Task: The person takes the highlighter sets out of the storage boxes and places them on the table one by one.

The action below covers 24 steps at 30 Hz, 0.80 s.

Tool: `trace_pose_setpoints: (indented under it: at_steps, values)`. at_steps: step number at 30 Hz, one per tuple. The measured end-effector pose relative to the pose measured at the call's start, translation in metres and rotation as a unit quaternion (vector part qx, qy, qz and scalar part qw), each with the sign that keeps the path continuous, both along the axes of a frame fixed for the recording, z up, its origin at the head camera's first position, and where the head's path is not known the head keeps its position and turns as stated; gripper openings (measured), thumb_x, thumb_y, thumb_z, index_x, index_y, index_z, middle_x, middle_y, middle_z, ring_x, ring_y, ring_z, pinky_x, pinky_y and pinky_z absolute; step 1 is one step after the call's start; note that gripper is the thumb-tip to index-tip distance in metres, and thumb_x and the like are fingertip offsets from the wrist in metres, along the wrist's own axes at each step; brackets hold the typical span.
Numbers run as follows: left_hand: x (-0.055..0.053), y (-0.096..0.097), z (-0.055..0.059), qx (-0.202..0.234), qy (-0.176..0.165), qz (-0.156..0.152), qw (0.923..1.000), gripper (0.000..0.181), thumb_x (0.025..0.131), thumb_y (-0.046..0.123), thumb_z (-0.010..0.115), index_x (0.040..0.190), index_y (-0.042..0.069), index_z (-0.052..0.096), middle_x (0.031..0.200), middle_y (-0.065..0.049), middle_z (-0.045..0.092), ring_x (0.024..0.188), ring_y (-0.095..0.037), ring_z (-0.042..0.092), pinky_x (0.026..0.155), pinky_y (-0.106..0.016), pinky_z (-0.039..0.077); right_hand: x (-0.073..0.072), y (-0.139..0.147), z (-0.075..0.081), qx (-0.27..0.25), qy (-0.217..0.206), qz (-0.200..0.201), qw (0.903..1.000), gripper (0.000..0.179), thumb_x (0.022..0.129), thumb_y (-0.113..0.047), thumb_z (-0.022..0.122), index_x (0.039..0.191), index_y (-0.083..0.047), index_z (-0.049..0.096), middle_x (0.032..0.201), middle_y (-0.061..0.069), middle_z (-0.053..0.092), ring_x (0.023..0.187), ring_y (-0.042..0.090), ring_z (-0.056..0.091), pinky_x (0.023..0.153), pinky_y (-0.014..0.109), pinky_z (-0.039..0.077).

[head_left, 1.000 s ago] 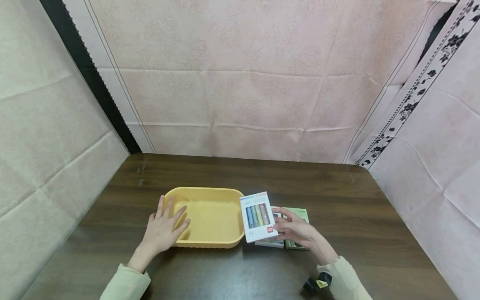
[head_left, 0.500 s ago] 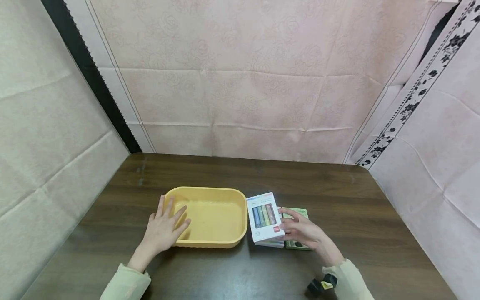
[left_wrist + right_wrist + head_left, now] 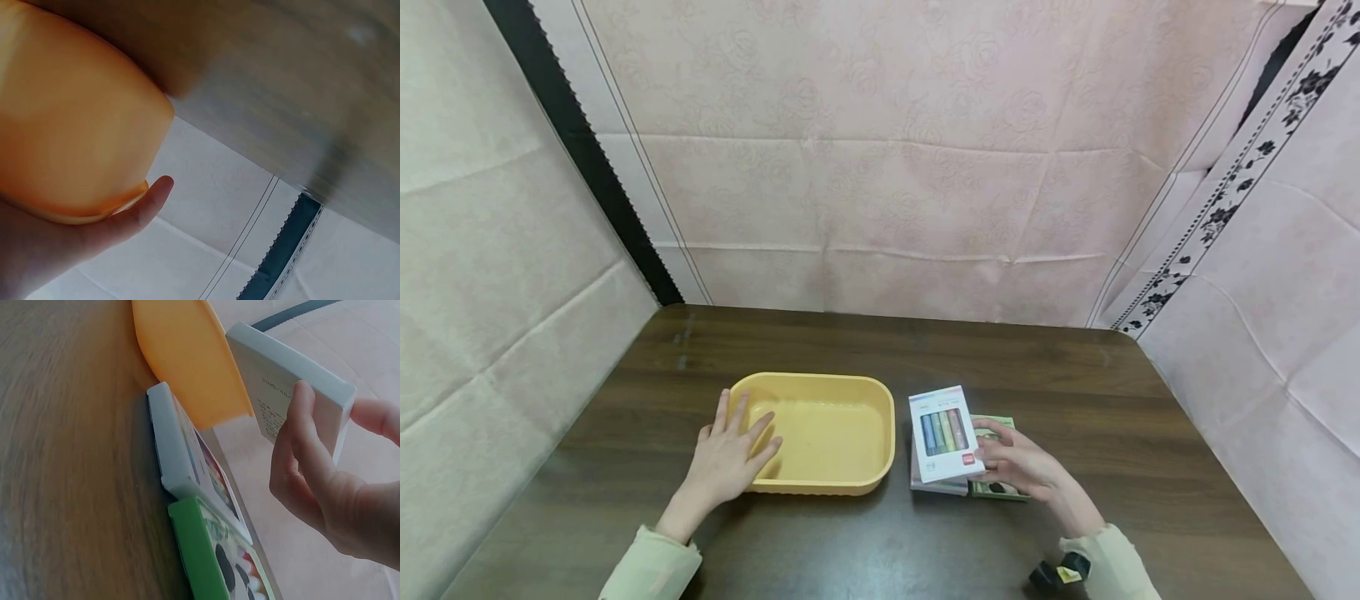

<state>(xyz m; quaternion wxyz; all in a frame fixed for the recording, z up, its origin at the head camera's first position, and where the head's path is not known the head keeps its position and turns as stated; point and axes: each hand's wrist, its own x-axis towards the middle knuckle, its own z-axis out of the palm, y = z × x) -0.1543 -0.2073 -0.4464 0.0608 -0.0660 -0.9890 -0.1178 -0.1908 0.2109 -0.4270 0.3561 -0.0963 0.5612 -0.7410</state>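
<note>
My right hand (image 3: 1018,467) pinches the lower right side of a white box of coloured sticks (image 3: 943,433), with blue, green, yellow and pink showing through its window. In the right wrist view the box (image 3: 287,387) is tilted, in the air above a second white box (image 3: 172,447) and a green box (image 3: 200,556) that lie on the table. The second white box is mostly covered by the held one in the head view. My left hand (image 3: 722,458) rests with spread fingers over the left rim of a yellow plastic tray (image 3: 820,433), which has nothing in it.
The dark wooden table (image 3: 850,542) carries the tray and the boxes. Pale cloth (image 3: 880,200) hangs behind it and along both sides. A black device (image 3: 1060,573) is strapped to my right wrist.
My right hand has moved to the right with the held box, away from the tray's right rim and over the other boxes. The tray has shifted very slightly right; my left hand stays in place.
</note>
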Motion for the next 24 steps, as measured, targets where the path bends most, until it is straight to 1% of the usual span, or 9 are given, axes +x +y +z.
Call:
trace_pose_setpoints:
  at_steps: [8,15,20,24]
  values:
    - [0.0,0.0,0.001,0.0,0.003,-0.002,1.0,0.057,0.09,0.055,0.034,0.132,0.017,0.048,0.148,-0.022,0.016,0.138,-0.04,-0.003,0.089,-0.066,0.029,0.0,0.01,-0.003,-0.008,-0.002,0.009,0.9999,0.038,0.092,-0.006,0.044,0.127,-0.014,0.031,0.11,0.004,0.057,0.099,0.017,0.061,0.085,0.036,0.049]
    - [0.0,0.0,0.0,-0.001,0.0,-0.003,1.0,0.057,0.09,0.055,0.034,0.132,0.018,0.047,0.149,-0.021,0.015,0.138,-0.04,-0.003,0.089,-0.067,0.028,0.003,0.018,-0.005,-0.019,-0.004,0.017,0.9997,0.032,0.093,-0.005,0.041,0.121,-0.019,0.036,0.109,0.002,0.058,0.1,0.016,0.062,0.085,0.034,0.049]
    - [0.0,0.0,0.0,-0.003,0.003,-0.005,1.0,0.057,0.09,0.054,0.035,0.133,0.018,0.046,0.149,-0.022,0.016,0.138,-0.041,-0.002,0.092,-0.067,0.026,0.006,0.022,-0.006,-0.014,-0.005,0.013,0.9998,0.034,0.093,-0.007,0.042,0.124,-0.017,0.034,0.11,0.002,0.058,0.101,0.017,0.061,0.087,0.035,0.048]
    - [0.0,0.0,0.0,-0.005,0.004,-0.006,1.0,0.057,0.09,0.054,0.036,0.134,0.018,0.045,0.149,-0.022,0.016,0.138,-0.04,-0.002,0.094,-0.067,0.024,0.006,0.027,-0.007,-0.014,-0.004,0.013,0.9998,0.033,0.093,-0.006,0.042,0.123,-0.017,0.034,0.109,0.002,0.059,0.101,0.017,0.062,0.086,0.035,0.049]
